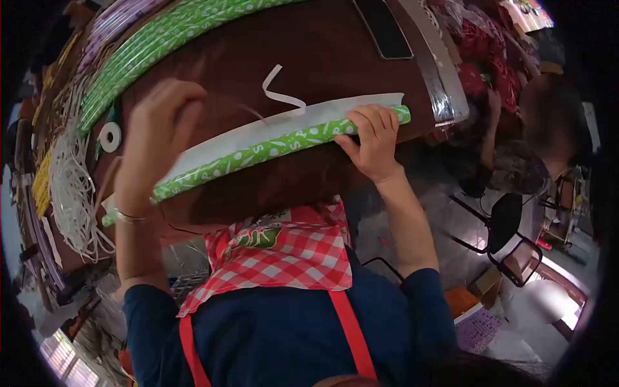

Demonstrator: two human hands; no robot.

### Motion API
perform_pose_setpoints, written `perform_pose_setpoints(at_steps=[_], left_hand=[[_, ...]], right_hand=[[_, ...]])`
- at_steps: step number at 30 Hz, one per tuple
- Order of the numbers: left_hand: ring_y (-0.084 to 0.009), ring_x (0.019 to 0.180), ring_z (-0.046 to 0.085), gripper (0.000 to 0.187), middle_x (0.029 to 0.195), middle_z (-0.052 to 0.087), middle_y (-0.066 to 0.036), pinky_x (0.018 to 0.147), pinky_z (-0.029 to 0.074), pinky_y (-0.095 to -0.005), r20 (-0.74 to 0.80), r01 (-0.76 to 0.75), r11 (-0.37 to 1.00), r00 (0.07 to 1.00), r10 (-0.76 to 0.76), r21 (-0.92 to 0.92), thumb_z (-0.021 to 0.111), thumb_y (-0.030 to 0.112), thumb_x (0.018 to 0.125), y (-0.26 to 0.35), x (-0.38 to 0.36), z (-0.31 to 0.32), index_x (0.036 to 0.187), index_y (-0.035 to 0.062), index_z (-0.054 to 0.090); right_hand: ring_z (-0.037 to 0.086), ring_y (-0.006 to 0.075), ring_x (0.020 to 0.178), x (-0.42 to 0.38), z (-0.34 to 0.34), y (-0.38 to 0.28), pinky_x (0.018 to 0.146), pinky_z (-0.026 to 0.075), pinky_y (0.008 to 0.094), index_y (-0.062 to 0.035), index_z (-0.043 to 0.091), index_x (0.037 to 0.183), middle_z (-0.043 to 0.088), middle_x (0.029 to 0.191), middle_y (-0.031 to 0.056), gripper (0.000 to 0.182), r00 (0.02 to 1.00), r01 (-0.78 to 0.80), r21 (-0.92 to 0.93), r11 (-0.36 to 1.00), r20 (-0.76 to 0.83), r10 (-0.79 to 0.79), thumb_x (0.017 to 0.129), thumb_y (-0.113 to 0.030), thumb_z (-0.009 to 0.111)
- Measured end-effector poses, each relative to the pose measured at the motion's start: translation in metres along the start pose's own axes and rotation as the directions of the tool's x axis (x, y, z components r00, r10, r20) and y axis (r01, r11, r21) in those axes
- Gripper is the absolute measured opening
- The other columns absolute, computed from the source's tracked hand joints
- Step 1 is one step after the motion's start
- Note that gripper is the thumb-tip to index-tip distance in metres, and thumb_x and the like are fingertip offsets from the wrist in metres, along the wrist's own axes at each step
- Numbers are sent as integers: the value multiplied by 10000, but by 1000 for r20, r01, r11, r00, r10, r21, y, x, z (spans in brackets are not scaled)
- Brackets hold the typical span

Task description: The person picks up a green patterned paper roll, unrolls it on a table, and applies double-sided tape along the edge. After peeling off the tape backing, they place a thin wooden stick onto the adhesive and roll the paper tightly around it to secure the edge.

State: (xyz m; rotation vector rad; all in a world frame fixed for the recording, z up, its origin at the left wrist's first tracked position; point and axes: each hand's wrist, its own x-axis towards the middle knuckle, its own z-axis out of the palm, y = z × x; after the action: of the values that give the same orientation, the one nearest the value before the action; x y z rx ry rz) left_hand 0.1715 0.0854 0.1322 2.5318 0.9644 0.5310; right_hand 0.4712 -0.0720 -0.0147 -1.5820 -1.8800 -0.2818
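- Lower centre: red checked apron over a blue shirt.
- Middle of the frame: green roll lying aslant on the brown surface, white sheet along its upper side.
- Right of centre: right hand clamped on the roll's right end.
- Left of centre: left hand, blurred, fingers bent; cannot tell whether holding anything.
- Far left: tape.
- Above centre: bent white strip.
- Top right: phone.

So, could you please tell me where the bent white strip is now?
In the head view, the bent white strip lies mostly on the brown table, just beyond the green roll, between the left hand and right hand.
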Motion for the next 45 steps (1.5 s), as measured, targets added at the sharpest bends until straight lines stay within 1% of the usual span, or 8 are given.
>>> perform_pose_setpoints(at_steps=[4,10,24,29,36,38,42,45], left_hand=[[-339,728,626,98,807,640,-119,624,495,-401,31,-176,918,979,200,-357,687,97,808,71,17,106,885,48,655],[-278,746,616,176,866,626,-87,593,465,-379,-344,-441,892,856,386,-98,677,39,782,74,41,169,954,79,681],[-220,749,642,309,926,632,-95,612,526,-305,-378,-386,841,894,240,-379,652,-121,723,73,34,170,981,37,718],[-212,740,638,302,924,626,-89,608,525,-298,-372,-408,828,889,266,-384,652,-122,728,73,34,170,978,33,719],[-212,744,632,303,921,618,-93,607,529,-303,-415,-436,830,866,280,-349,653,-115,733,75,31,171,985,40,721],[-211,739,631,302,919,618,-93,607,530,-303,-410,-437,828,867,284,-351,656,-111,734,74,31,171,985,43,722],[-212,728,631,300,906,617,-90,601,528,-304,-386,-444,826,870,305,-348,676,-90,729,75,33,171,989,51,725],[-218,716,629,274,883,622,-82,591,516,-312,-381,-430,824,878,289,-368,701,-59,724,74,33,173,972,56,724]], right_hand=[[514,275,1068,-3,4,1,990,318,462,-96,591,1096,573,1095,70,439,999,-35,33,999,11,35,766,-334,757],[534,271,1051,1,-1,-4,998,316,465,-80,626,1055,583,1087,68,430,999,-36,7,999,-19,36,702,-276,776],[459,298,1262,-16,-11,-2,1159,78,553,-19,630,1160,559,1255,90,489,977,-186,18,982,-102,187,871,-411,674],[560,322,1121,-13,-34,1,1100,258,501,-8,553,1214,617,1163,113,446,911,-232,367,901,-241,333,887,-277,691],[469,348,1233,-1,-42,-3,1077,288,517,-9,409,1348,593,1225,158,655,896,-171,499,849,-280,345,848,-270,740],[419,361,1282,8,-52,-2,1074,295,523,-29,325,1409,560,1272,180,762,937,-67,-12,998,-345,59,836,-299,750],[464,339,1254,14,-64,-12,1121,221,499,-65,586,1227,568,1285,122,536,991,-95,-145,985,-107,80,776,-279,781],[565,261,1087,17,-58,-13,1125,180,540,-123,692,1043,634,1054,34,280,994,-99,-50,994,-53,96,784,-211,751]])
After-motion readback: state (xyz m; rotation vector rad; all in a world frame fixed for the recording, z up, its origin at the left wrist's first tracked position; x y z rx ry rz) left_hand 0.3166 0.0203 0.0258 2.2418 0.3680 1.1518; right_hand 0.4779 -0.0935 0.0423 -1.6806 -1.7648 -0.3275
